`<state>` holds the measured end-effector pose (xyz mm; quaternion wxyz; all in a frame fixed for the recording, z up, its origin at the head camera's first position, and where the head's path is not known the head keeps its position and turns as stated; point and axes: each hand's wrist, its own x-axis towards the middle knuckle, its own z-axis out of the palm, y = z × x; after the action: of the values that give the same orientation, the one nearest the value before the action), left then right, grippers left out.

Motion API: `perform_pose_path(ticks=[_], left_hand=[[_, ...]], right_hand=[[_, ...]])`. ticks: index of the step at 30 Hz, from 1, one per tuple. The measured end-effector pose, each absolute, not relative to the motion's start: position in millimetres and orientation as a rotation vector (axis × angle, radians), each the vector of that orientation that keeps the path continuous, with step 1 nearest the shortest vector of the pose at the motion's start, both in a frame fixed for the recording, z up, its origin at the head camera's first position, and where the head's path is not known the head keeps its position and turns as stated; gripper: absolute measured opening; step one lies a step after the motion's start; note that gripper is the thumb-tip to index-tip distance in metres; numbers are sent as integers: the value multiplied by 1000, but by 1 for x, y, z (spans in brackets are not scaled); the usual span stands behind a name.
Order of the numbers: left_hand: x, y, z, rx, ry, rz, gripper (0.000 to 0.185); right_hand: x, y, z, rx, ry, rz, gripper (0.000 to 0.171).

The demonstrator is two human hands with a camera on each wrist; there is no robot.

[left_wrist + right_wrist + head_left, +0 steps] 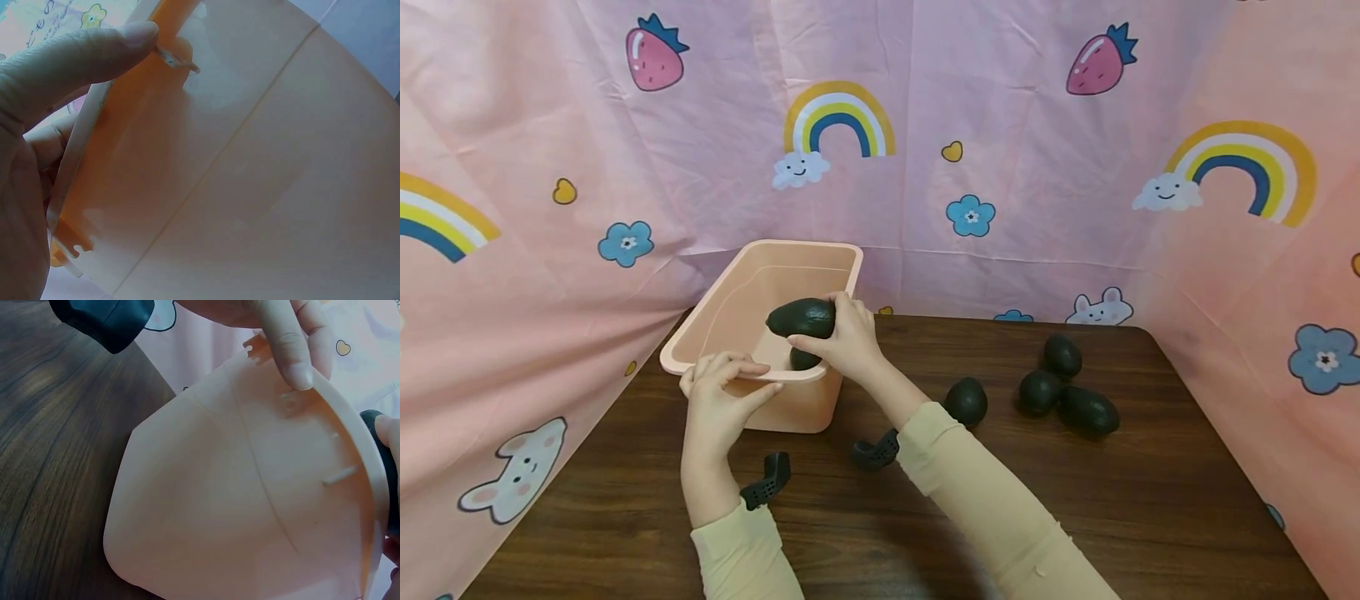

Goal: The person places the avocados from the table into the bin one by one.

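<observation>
A peach plastic bin (793,407) stands at the back left of the table. My left hand (715,417) grips its near rim, thumb outside and fingers over the edge; the left wrist view shows the thumb (81,65) against the outer wall. Over the bin's near right corner, my right hand (852,340) holds a dark green avocado (801,317) sideways between thumb and fingers. Beneath it, another avocado (802,360) shows inside the bin, partly hidden by the thumb and the held one. In the right wrist view the held avocado (389,469) is partly visible beyond the rim.
On the brown wooden table (1150,492), an avocado (967,402) lies beside the right sleeve. Farther right is a group of three: one at the back (1062,357), one at left (1039,392), one in front (1088,412). A patterned cloth (910,192) hangs behind and at both sides.
</observation>
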<state>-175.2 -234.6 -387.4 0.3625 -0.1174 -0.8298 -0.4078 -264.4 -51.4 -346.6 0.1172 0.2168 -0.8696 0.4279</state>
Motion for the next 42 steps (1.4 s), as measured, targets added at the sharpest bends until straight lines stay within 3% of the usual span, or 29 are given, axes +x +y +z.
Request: perform_pose_path(ticks=[29,42], left_hand=[[-174,-238,-387,-290,-2139,-1054,28],[-176,-235,-388,-317,-2128,-1063,27]], right_hand=[[-268,-58,-348,715,-2699,1206,76],[-272,-48,-353,798,-2696,1166,87]])
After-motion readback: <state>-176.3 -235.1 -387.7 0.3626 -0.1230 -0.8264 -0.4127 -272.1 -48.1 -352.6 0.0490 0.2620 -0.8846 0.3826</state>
